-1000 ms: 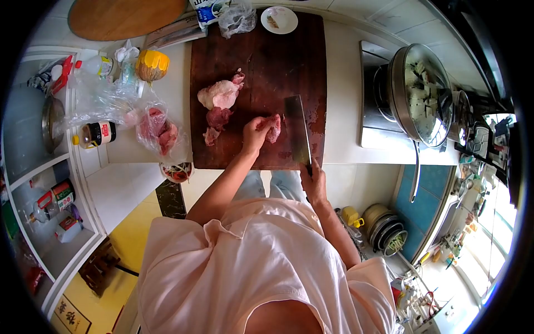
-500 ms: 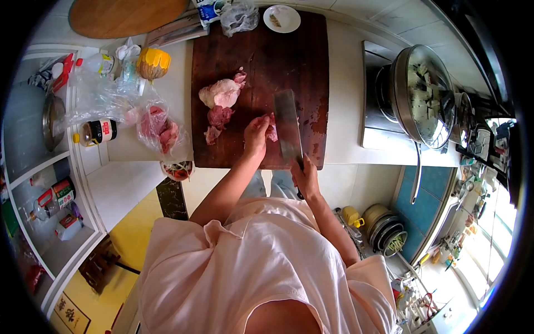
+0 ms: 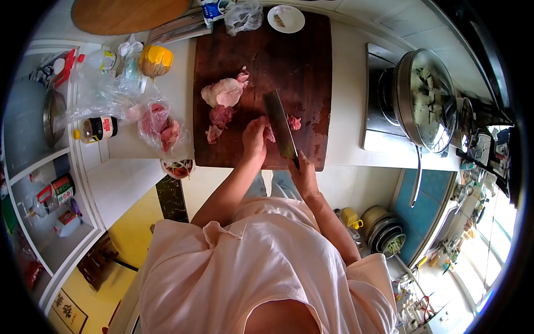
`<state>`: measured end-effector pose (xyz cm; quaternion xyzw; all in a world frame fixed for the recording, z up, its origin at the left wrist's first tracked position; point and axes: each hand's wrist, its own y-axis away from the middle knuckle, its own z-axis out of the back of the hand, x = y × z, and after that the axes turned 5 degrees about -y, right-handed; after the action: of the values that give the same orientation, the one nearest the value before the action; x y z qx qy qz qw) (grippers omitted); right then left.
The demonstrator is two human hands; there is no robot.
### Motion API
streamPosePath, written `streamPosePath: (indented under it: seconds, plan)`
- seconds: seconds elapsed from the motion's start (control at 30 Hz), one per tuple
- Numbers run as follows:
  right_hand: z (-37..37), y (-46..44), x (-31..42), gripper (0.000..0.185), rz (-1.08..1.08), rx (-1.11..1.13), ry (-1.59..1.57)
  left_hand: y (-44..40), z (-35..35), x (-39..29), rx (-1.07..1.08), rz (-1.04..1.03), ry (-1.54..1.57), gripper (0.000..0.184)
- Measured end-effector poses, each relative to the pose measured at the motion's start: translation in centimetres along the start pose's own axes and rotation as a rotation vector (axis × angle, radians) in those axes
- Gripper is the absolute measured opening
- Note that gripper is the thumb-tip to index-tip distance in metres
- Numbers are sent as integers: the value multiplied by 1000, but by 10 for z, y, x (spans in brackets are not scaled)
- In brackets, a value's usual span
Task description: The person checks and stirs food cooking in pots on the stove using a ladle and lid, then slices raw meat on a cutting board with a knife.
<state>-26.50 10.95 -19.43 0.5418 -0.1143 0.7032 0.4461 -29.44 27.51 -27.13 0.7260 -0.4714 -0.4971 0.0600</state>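
The piece of meat (image 3: pixel 270 134) being held lies just right of the left hand (image 3: pixel 254 140), between its fingers and the blade of the cleaver (image 3: pixel 281 123), on the near half of the dark wooden board (image 3: pixel 267 61). What shows of the meat seems to run mostly near to far, roughly along the blade; the fingers and the blade hide part of it, so its full shape cannot be told. The blade slants from its near right end at the handle to its far left end, and lies right beside the meat; whether its edge is in the meat or only against it cannot be told.

The left hand is the nearer one to this piece. Its fingers are bent and drawn together on the meat, with little gap between them. The right hand (image 3: pixel 303 177), near and to the right, is clenched around the cleaver's handle at the board's near edge.

A small chunk (image 3: pixel 294 122) sits on the board to the right of the blade, apart from it. To the left of the left hand are a large pale lump (image 3: pixel 223 92), a darker red lump (image 3: pixel 221 114) on its near side, and a small scrap (image 3: pixel 213 134) nearer again.
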Motion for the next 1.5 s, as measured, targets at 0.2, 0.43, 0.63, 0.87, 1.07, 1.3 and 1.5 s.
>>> streamPosePath:
  seconds: [0.2,0.43,0.63,0.87,1.07,1.3,1.5]
  plan:
    - [-17,-34,-7,17,76,-36,33,5,6,6,33,14,-101,19]
    - [-15,-64,3,27,4,-61,-275,21,13,-9,-123,105,32,16]
    - [14,-20,21,16,-6,51,-13,3,34,-12,-12,41,-359,12]
    - [21,-1,4,17,32,71,158,5,14,-43,33,-457,-1369,27]
    - [22,-3,-6,14,91,156,143,-6,37,-49,83,-461,-1646,17]
    - [18,-6,-1,17,94,223,148,2,53,-45,36,-313,-1573,12]
    - [18,0,15,21,119,272,154,-5,91,-15,35,-176,-1367,22]
